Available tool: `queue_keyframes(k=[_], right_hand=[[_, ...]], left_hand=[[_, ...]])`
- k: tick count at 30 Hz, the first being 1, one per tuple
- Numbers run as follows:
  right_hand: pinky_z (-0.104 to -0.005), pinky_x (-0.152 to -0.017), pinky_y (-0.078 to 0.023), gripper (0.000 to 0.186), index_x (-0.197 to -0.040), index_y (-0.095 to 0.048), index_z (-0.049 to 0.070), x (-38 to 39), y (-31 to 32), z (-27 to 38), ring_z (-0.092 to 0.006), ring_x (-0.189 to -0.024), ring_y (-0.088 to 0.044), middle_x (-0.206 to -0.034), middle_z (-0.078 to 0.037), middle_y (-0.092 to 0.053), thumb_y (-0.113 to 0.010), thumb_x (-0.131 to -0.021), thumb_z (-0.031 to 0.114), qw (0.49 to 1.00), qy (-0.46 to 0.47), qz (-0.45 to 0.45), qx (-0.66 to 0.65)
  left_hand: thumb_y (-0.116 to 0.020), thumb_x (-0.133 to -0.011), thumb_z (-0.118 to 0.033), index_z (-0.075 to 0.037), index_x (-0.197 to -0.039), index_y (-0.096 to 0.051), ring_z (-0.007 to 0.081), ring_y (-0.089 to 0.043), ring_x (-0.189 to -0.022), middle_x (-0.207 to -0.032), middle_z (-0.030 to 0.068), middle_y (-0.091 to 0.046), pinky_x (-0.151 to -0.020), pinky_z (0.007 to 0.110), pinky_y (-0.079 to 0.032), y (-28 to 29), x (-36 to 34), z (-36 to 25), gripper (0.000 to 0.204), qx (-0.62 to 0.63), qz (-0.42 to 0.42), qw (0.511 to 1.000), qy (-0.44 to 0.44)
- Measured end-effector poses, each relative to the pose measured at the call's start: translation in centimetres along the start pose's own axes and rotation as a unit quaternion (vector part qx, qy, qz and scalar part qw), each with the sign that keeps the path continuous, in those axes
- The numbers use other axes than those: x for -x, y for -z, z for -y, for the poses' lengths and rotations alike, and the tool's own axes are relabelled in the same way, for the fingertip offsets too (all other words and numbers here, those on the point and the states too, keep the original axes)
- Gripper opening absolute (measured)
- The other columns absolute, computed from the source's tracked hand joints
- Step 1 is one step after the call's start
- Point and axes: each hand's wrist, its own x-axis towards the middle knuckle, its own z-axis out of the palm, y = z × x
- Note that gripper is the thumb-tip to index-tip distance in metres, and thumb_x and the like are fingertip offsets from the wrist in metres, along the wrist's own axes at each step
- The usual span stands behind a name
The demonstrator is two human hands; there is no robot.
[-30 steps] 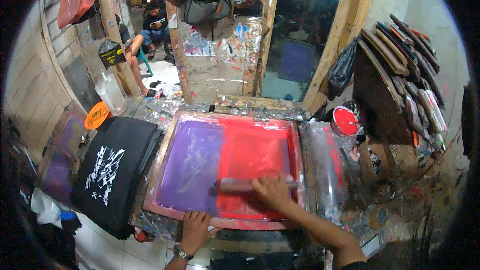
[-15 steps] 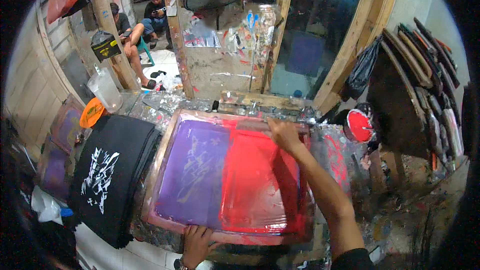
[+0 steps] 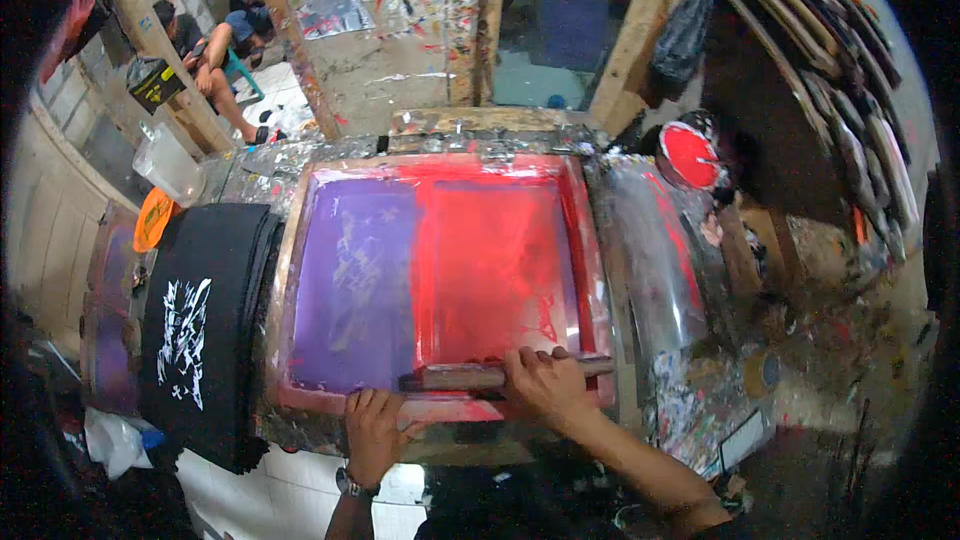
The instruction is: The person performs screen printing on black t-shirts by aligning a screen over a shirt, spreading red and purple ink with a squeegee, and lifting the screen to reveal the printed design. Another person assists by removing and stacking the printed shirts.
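Note:
In front of me lies a screen printing frame with a wooden border. Its mesh is purple on the left, with a faint pale design, and coated in red ink on the right. My right hand is closed round a wooden squeegee, which lies crosswise near the frame's front edge over the red half. My left hand, with a watch on its wrist, grips the frame's near rail, fingers over the top and thumb out to the side. What lies beneath the screen is hidden.
Left of the frame is a stack of black fabric with a white print on top. Behind it stand an orange bowl and a clear container. A bucket of red ink sits at the back right. Two people sit beyond the doorway.
My right hand has drawn the squeegee from the frame's far edge to its near edge across the red half. My left hand stays on the near rail. The view has tilted down.

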Motion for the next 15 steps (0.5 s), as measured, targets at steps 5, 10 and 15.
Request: queue_keyframes(k=[5,10,15], right_hand=[[-0.0537,-0.090,-0.044,0.052,-0.098,-0.059,0.008,0.2,2.2,1.0,-0.0289,-0.084,-0.067,-0.083,-0.010,-0.064,-0.076,-0.082,0.053,1.000,0.018,-0.017,0.009],[-0.0544,-0.096,-0.034,0.059,-0.098,-0.059,0.008,-0.5,9.5,3.7,-0.0280,-0.085,-0.058,-0.086,-0.008,-0.058,-0.078,-0.078,0.059,0.980,-0.042,-0.194,0.015],[-0.0472,-0.078,-0.043,0.058,-0.084,-0.057,0.008,-9.6,17.8,-0.5,-0.0314,-0.076,-0.059,-0.086,-0.010,-0.060,-0.078,-0.077,0.062,0.956,-0.001,-0.284,0.077]], left_hand=[[-0.084,-0.070,-0.047,-0.006,-0.094,-0.070,0.0308,-0.058,-0.090,-0.088,0.0094,-0.060,-0.083,0.046,-0.042,0.9,-0.7,-0.1,0.050,-0.065,-0.035,0.997,-0.036],[-0.084,-0.071,-0.050,-0.007,-0.094,-0.070,0.0295,-0.059,-0.090,-0.088,0.0084,-0.062,-0.082,0.045,-0.043,9.6,-4.0,-2.1,0.051,-0.088,-0.090,0.988,-0.089],[-0.083,-0.078,-0.042,-0.007,-0.093,-0.070,0.0309,-0.062,-0.081,-0.088,0.0061,-0.065,-0.084,0.044,-0.045,12.9,-11.3,-6.2,0.041,-0.071,-0.277,0.951,-0.113]])
